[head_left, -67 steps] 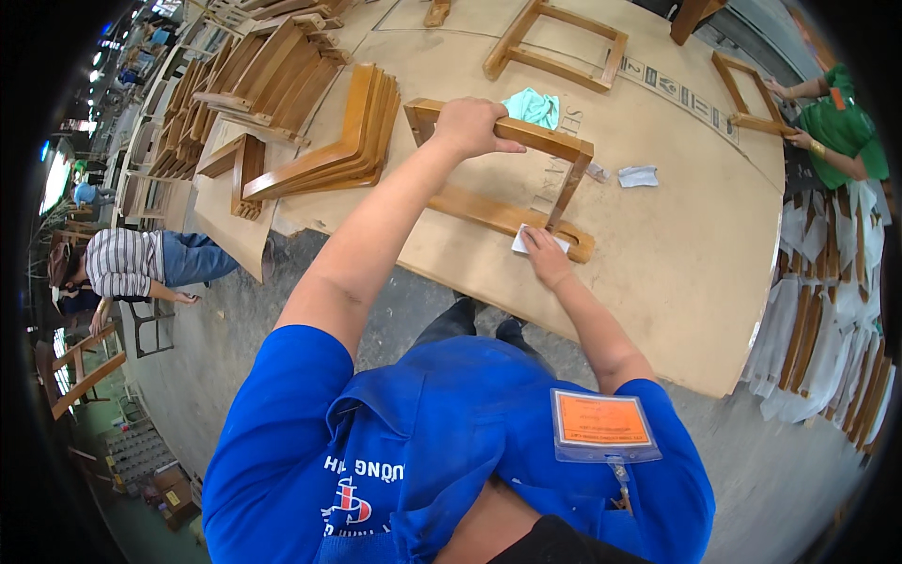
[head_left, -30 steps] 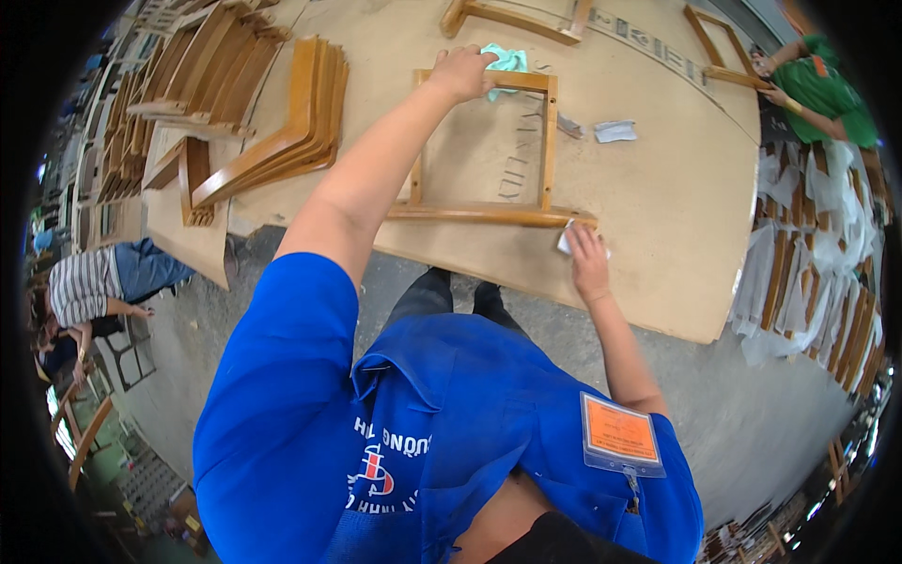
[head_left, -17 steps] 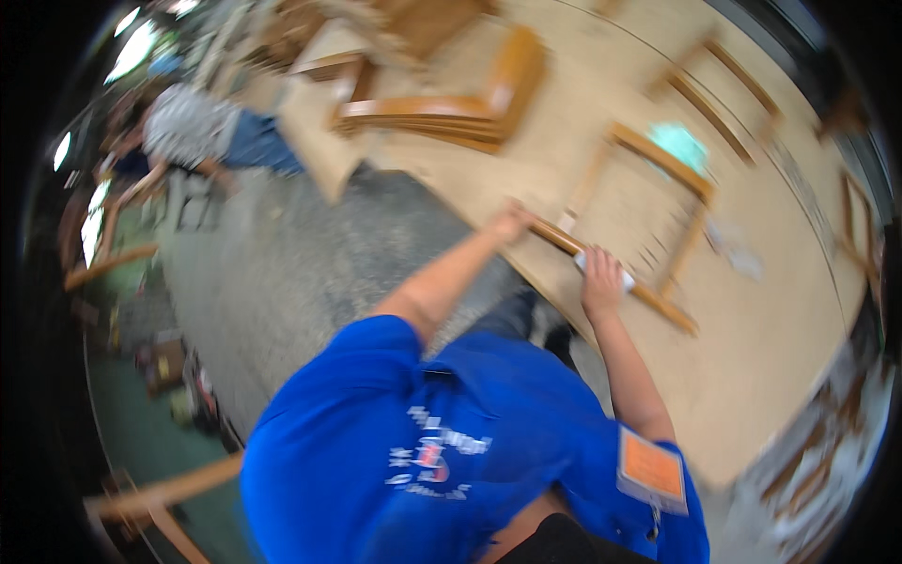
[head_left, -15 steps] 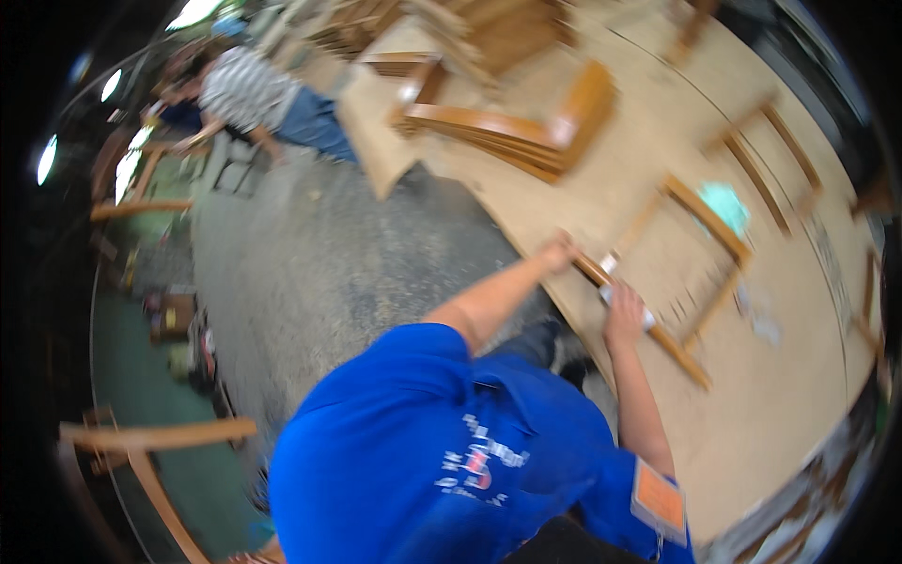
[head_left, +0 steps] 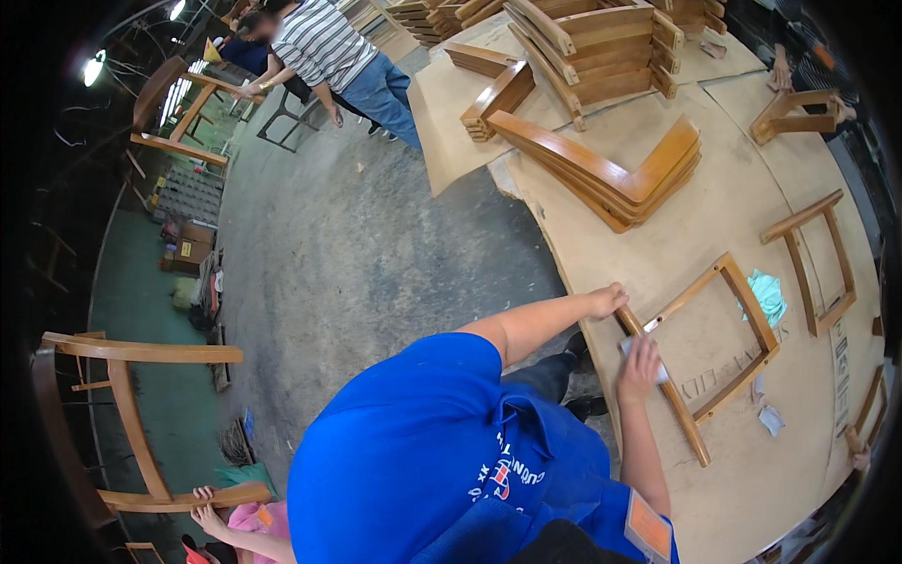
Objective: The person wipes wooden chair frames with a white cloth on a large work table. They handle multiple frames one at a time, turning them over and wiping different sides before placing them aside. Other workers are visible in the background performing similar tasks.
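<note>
A four-sided wooden frame [head_left: 748, 303] lies on the paper-covered table in front of me, to the right. My left hand [head_left: 609, 301] is closed round the far end of its near rail, at the table's edge. A little farther along that rail, my right hand [head_left: 641, 368] presses a small whitish pad [head_left: 663, 373] against the wood. The fingers cover most of the pad, so whether it is cloth or paper cannot be told. Beyond the frame's far rail is a crumpled mint-green cloth [head_left: 768, 297].
Stacked angled wooden parts [head_left: 611, 179] and a taller wooden pile [head_left: 606, 56] occupy the table's far side. Another frame [head_left: 816, 263] lies to the right. A person in a striped shirt [head_left: 324, 42] stands far left; a pink-sleeved person's hands touch a chair frame [head_left: 141, 352] at lower left.
My view has shifted, so the table and frame sit lower in the picture and look sharper. Both hands stay on the same rail. The pink-sleeved person has come further into sight.
</note>
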Demonstrator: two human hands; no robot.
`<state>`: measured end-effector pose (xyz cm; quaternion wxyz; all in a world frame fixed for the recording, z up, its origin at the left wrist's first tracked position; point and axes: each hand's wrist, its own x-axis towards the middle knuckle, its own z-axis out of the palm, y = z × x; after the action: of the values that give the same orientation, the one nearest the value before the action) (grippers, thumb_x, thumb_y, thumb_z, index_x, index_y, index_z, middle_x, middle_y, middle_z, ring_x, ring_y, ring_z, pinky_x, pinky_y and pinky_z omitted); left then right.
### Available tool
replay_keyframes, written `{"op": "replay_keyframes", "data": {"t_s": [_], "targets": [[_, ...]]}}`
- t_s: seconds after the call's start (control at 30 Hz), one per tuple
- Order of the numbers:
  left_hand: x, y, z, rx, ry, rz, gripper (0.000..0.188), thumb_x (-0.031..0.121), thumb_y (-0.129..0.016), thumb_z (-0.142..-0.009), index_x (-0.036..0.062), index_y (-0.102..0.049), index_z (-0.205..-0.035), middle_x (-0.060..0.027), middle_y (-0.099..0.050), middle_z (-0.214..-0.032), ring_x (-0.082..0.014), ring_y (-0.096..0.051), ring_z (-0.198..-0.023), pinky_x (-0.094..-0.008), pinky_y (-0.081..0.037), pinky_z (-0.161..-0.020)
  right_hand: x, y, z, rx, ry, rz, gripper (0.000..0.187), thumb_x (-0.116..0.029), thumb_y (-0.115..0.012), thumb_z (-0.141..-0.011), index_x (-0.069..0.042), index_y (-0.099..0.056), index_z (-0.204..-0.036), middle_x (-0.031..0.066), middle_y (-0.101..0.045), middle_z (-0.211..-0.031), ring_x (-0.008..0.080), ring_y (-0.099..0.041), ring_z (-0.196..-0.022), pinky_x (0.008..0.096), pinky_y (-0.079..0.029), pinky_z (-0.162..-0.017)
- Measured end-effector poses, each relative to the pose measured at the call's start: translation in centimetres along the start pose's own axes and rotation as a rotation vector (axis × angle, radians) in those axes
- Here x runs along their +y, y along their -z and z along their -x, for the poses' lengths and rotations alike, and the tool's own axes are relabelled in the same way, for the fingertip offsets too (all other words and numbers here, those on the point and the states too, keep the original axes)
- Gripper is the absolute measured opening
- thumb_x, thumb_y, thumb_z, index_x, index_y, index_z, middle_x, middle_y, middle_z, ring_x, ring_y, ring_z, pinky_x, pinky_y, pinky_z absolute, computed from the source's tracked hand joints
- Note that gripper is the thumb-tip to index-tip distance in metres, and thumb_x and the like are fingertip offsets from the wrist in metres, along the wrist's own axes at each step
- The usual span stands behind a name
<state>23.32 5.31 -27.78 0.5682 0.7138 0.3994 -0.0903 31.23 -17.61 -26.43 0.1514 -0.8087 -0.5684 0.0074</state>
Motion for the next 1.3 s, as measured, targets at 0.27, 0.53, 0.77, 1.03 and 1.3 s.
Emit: {"op": "replay_keyframes", "data": {"t_s": [0.27,0.53,0.77,1.03,1.3], "targets": [[0.2,0.7,-0.2,-0.157,0.111,0.268,0.031,0.036,-0.041,-0.099,0.0105,-0.053,-0.112,-0.0063,-0.052,-0.072,-0.0147,-0.051,-0.053,-0.0302,-0.047,-0.047,1.5,3.4,0.2,0.076,0.108,-0.016,0.055,-0.009,-0.050,-0.085,-0.010,-0.039,-0.139,0.0121,-0.037,-0.146,0.0336,-0.038,-0.131,0.0497,-0.034,-0.102],[0.6,2.0,0.5,-0.283,0.232,0.457,0.050,0.049,-0.026,-0.099,0.0151,-0.050,-0.126,-0.0069,-0.056,-0.080,-0.0170,-0.055,-0.067,-0.0355,-0.050,-0.062,-4.3,0.6,-6.0,-0.102,0.014,0.006,0.053,-0.011,-0.046,-0.087,-0.006,-0.038,-0.139,0.0130,-0.037,-0.145,0.0336,-0.038,-0.129,0.0487,-0.031,-0.104],[0.8,2.8,1.0,-0.413,0.328,0.606,0.066,0.066,-0.016,-0.094,0.0242,-0.040,-0.140,-0.0092,-0.057,-0.095,-0.0184,-0.056,-0.081,-0.0373,-0.046,-0.081,-2.4,2.6,-5.3,-0.103,0.157,-0.025,0.053,-0.010,-0.046,-0.085,-0.010,-0.042,-0.138,0.0133,-0.038,-0.143,0.0334,-0.039,-0.128,0.0472,-0.033,-0.103],[1.1,3.0,2.0,-0.361,0.330,0.700,0.069,0.069,-0.017,-0.092,0.0237,-0.047,-0.135,-0.0145,-0.055,-0.110,-0.0238,-0.056,-0.094,-0.0445,-0.045,-0.086,-5.9,1.3,-8.4,-0.075,0.162,0.005,0.053,-0.014,-0.049,-0.084,-0.015,-0.046,-0.137,0.0094,-0.038,-0.145,0.0317,-0.037,-0.132,0.0484,-0.034,-0.103],[2.6,4.2,2.0,0.002,-0.199,-0.229,0.066,0.063,-0.035,-0.092,0.0084,-0.061,-0.117,-0.0237,-0.063,-0.107,-0.0319,-0.059,-0.104,-0.0429,-0.046,-0.089,-0.2,2.9,-0.7,-0.124,0.029,0.103,0.061,-0.013,-0.051,-0.080,-0.023,-0.042,-0.140,0.0009,-0.034,-0.149,0.0264,-0.035,-0.134,0.0495,-0.034,-0.105]]}}
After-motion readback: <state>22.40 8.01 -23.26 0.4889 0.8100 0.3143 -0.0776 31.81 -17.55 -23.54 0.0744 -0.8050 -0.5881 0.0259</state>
